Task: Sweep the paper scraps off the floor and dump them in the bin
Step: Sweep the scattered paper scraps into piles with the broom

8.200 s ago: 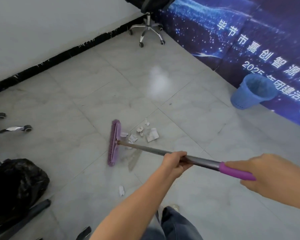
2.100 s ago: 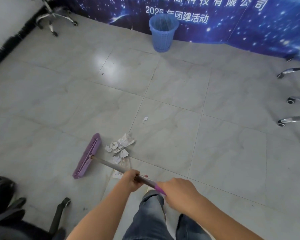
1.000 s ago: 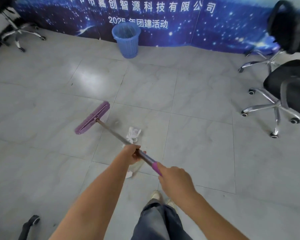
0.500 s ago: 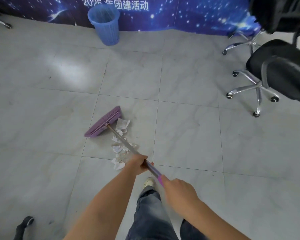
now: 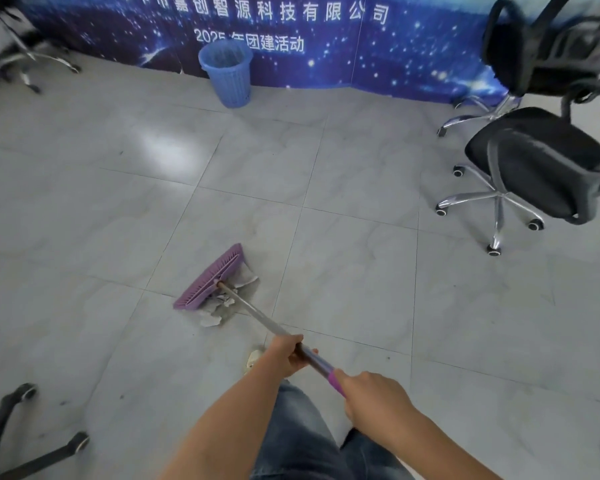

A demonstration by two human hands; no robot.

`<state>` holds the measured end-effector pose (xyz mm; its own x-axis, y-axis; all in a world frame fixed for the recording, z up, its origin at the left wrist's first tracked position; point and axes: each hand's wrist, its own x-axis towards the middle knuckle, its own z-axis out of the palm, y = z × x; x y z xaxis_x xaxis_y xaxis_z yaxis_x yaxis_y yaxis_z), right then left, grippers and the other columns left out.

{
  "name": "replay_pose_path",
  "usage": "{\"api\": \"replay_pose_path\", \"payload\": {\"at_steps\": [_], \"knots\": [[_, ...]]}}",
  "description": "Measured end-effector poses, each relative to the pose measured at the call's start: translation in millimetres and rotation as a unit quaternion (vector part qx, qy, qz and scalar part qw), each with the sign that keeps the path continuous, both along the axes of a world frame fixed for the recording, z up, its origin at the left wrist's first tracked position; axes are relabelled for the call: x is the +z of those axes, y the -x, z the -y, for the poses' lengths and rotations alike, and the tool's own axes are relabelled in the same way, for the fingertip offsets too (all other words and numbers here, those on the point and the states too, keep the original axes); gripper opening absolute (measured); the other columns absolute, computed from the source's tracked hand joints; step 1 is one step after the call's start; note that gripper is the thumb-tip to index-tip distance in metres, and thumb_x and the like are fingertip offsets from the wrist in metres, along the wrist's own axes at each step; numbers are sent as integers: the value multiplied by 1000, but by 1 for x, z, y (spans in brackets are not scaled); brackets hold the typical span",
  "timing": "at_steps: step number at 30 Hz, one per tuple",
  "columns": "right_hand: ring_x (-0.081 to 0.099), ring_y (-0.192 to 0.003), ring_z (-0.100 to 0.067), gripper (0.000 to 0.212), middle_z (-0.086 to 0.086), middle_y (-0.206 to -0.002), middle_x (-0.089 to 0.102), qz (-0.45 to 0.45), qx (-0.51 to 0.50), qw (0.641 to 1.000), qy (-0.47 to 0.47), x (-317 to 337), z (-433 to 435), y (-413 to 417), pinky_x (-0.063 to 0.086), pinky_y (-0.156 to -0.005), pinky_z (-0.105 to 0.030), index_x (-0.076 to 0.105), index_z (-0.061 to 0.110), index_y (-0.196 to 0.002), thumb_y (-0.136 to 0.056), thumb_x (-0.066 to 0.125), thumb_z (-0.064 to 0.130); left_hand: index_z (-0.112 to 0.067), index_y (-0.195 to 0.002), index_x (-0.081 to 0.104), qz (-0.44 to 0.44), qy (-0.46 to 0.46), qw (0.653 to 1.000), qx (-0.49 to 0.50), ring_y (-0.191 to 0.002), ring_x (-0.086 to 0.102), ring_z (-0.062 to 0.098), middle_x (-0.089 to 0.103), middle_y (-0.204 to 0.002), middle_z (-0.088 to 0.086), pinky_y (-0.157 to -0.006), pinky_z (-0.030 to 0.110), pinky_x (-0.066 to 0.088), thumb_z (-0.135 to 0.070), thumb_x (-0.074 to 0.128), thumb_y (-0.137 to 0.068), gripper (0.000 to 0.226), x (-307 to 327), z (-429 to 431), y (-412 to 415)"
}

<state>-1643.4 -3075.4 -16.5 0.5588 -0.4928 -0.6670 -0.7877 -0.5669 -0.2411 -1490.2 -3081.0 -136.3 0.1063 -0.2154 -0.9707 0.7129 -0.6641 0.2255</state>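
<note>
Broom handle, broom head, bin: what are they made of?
Broom handle: likely metal tube, grey with a sheen. Broom head: apparently moulded plastic, uniform matte purple. Bin: probably plastic, uniform blue, perforated lattice wall.

Purple broom head (image 5: 210, 278), blue bin (image 5: 228, 75), grey marbled floor (image 5: 361, 271)

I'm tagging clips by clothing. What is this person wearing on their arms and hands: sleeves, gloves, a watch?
Nothing shows on either. The left hand and right hand are ungloved, with no ring or watch visible. Both forearms are bare to the frame edge, with no sleeve in view. Below them, blue jeans cover the legs.
</note>
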Motion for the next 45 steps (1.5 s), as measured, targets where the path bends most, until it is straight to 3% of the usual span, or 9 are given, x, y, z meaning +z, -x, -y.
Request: {"api": "replay_pose_path", "payload": {"at_steps": [5,12,19,22,26,29,36,43,45], "knots": [[31,-52,-19,40,0,-64,28,-2,31,1000,-2,12,-9,79,22,-45,-26,42,15,-126,-89,39,1,2,-84,43,1,-22,1000,7,-57,60,31,54,-84,22,-88,41,50,-3,45,-97,15,10,-21,79],[25,-51,-13,47,0,-64,25,10,67,998,18,20,9,132,20,-45,-25,36,22,-130,-89,39,-1,6,-106,40,-24,-1,997,71,-118,53,41,49,-82,20,-91,44,45,0,44,-97,12,23,-20,136],[42,-64,-25,47,-8,-86,43,3,118,993,29,18,56,177,24,-47,-25,36,19,-131,-88,42,-1,7,-100,40,-12,-8,993,117,-70,53,34,47,-82,20,-93,47,43,-1,42,-98,8,13,15,183],[42,-67,-25,45,-7,-90,42,1,142,989,31,16,90,199,20,-47,-24,37,19,-130,-90,41,0,6,-84,42,-17,-8,991,133,-70,54,34,47,-82,20,-93,47,43,0,42,-98,15,11,40,207],[39,-75,-27,37,-13,-88,44,-24,170,985,19,27,132,237,20,-46,-25,40,16,-124,-90,37,1,7,-103,39,-29,0,987,159,-109,55,43,46,-79,20,-98,48,42,1,40,-98,8,19,74,251],[38,-76,-29,38,-9,-80,40,-28,180,983,22,36,153,272,20,-47,-24,38,26,-116,-89,36,1,9,-87,42,-40,2,987,155,-91,54,40,46,-76,18,-92,52,41,1,39,-98,14,28,90,287],[28,-52,-11,35,-3,-68,33,-68,208,975,26,45,157,370,22,-47,-23,42,23,-120,-89,39,6,6,-85,42,-54,34,979,195,-64,52,33,47,-75,18,-28,35,48,3,41,-97,13,17,88,392],[29,-55,-10,48,5,-66,27,-52,186,981,36,66,128,484,23,-49,-20,24,39,-136,-93,35,20,2,-74,40,-90,36,979,181,-62,52,27,46,-73,15,-54,34,57,4,40,-96,22,47,64,495],[32,-59,-12,53,4,-66,26,-49,182,981,32,75,123,502,26,-51,-19,14,47,-139,-94,34,28,2,-80,40,-74,38,982,167,-61,54,26,45,-69,14,-46,34,56,5,42,-95,15,56,58,510]]}}
